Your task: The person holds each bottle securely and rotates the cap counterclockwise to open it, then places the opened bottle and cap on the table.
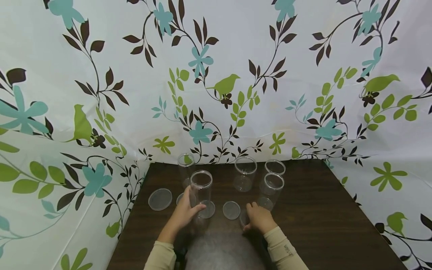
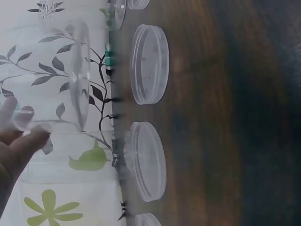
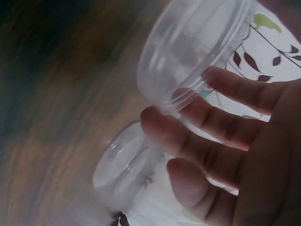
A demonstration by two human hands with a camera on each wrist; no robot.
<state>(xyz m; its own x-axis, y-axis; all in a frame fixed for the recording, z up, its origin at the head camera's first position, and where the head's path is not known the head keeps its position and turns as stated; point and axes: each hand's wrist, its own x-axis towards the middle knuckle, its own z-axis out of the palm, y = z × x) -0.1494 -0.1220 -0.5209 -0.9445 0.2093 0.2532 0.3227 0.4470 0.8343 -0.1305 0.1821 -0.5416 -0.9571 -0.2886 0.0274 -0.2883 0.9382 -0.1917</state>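
Observation:
My left hand (image 1: 183, 210) grips a clear, open-topped plastic jar (image 1: 201, 187), with the thumb across its near side. In the left wrist view the same jar (image 2: 81, 75) is at the upper left, above the thumb. A round clear lid (image 1: 243, 218) sits between the thumb and fingers of my right hand (image 1: 259, 218). The right wrist view shows the fingertips against the rim of this lid (image 3: 188, 56); the thumb is mostly hidden there. Between the hands lies another clear lid (image 1: 231, 210), and one more lid (image 1: 207, 210) is by the held jar's lower end.
Behind the left hand stands a clear jar (image 1: 186, 168). Several more jars stand to the right, including a wide one (image 1: 245, 176) and a near one (image 1: 272, 191). A larger lid (image 1: 160, 199) lies at the left on the dark wooden table (image 1: 324, 217). Patterned cloth (image 1: 236, 56) hangs behind.

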